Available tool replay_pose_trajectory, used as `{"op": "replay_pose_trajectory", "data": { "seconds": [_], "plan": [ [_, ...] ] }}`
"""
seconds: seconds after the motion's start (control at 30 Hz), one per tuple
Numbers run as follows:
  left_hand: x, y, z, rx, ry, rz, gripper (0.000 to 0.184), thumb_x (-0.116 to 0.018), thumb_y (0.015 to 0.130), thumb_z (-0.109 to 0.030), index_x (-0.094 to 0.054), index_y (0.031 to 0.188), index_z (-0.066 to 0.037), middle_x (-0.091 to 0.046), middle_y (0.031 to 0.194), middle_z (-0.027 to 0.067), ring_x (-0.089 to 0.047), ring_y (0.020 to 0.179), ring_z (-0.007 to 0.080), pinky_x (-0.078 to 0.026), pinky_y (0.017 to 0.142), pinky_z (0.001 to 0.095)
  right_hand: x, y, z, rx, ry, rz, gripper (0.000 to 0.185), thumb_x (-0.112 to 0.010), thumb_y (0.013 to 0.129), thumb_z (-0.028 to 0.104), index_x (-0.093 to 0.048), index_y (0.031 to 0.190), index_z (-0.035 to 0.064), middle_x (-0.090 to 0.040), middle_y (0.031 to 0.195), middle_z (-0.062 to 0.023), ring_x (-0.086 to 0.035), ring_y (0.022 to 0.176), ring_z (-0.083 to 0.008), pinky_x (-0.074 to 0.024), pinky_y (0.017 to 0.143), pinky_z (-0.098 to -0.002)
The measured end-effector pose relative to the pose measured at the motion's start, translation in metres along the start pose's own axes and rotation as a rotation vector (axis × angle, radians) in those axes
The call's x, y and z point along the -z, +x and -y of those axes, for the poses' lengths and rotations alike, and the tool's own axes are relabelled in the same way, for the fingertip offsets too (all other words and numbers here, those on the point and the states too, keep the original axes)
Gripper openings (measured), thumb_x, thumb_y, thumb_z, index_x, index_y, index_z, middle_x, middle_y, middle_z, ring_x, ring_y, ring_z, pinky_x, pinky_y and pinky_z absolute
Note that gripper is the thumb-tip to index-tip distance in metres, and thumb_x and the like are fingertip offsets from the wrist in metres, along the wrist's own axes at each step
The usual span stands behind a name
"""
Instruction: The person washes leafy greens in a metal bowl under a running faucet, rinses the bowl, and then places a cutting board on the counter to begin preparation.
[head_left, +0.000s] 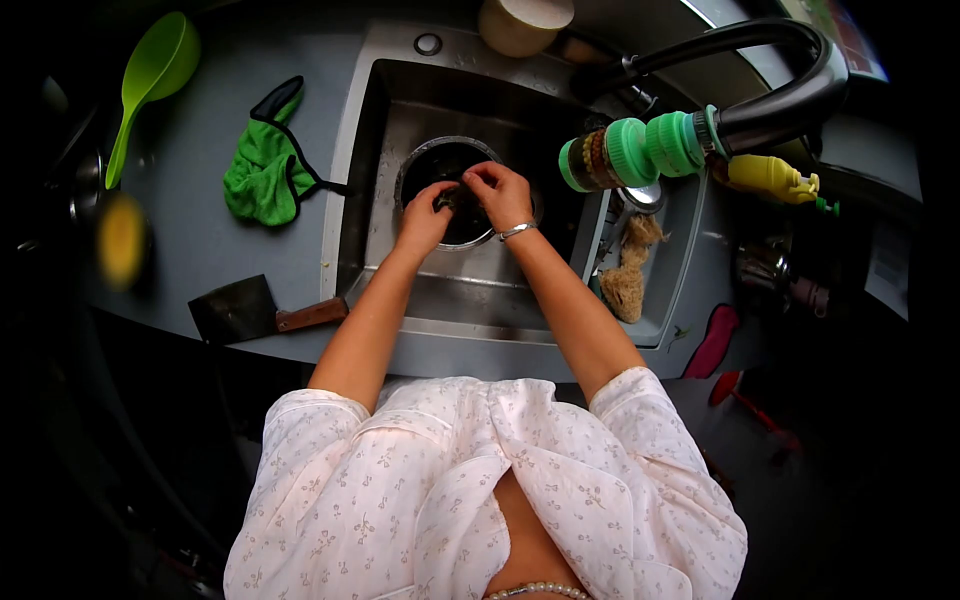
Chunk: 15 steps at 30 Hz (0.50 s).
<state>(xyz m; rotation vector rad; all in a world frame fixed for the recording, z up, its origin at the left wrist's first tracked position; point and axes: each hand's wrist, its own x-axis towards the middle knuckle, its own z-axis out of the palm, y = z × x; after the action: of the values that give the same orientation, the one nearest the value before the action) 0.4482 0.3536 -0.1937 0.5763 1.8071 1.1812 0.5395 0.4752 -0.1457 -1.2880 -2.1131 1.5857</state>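
Observation:
A round metal bowl (pixel 420 148) stands in the steel sink (pixel 375 215), with dark, wet-looking contents. Both of my hands are over its near half, close together. My left hand (pixel 426 218) has its fingers curled and pinched at the bowl's left side. On the right, my right hand (pixel 502 195), with a silver bracelet (pixel 517 230) at the wrist, is bent inward with thumb and fingertips together. Some small dark matter shows between the hands, but I cannot make out its kind or exactly what each hand grips.
Left of the sink lie a green cloth (pixel 262 180), a cleaver (pixel 235 310) and a green ladle (pixel 160 65). A black faucet (pixel 770 120) with a green filter (pixel 630 148) reaches over the sink's right side. A scrubber (pixel 625 285) and yellow bottle (pixel 765 178) are at right.

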Motion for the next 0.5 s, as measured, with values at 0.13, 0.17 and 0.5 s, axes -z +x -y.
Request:
{"op": "replay_pose_trajectory", "data": {
  "seconds": [0.13,0.17,0.5],
  "plan": [
    [-0.002,-0.012,-0.028,-0.239,0.195,-0.137,0.041,-0.059,0.074,-0.008,-0.058,0.114,-0.016,-0.047,0.127,0.0136,-0.04,0.118,0.0329,-0.034,0.099,0.039,0.013,-0.014,0.019,-0.159,-0.016,0.029,0.017,-0.063,0.08,0.018,-0.064,0.085,0.0021,-0.062,0.071,-0.009,-0.06,0.065,-0.0172,-0.0456,0.058,-0.0297],
    [-0.003,-0.013,-0.033,-0.271,0.263,-0.145,0.042,-0.06,0.075,-0.01,-0.057,0.116,-0.016,-0.043,0.13,0.0129,-0.036,0.122,0.0325,-0.031,0.102,0.0409,0.01,-0.013,0.007,-0.161,-0.018,0.029,0.017,-0.063,0.08,0.018,-0.064,0.085,0.0021,-0.062,0.071,-0.009,-0.06,0.065,-0.0172,-0.0456,0.058,-0.0297],
    [-0.014,-0.005,-0.008,-0.383,0.194,-0.128,0.018,-0.064,0.078,-0.016,-0.067,0.094,-0.008,-0.053,0.118,0.0087,-0.04,0.115,0.0287,-0.033,0.098,0.039,-0.012,-0.024,-0.013,0.11,0.102,-0.112,0.015,-0.062,0.082,0.015,-0.062,0.085,0.0007,-0.055,0.075,-0.0062,-0.052,0.063,-0.0134,-0.0431,0.058,-0.0256]
  ]
}}
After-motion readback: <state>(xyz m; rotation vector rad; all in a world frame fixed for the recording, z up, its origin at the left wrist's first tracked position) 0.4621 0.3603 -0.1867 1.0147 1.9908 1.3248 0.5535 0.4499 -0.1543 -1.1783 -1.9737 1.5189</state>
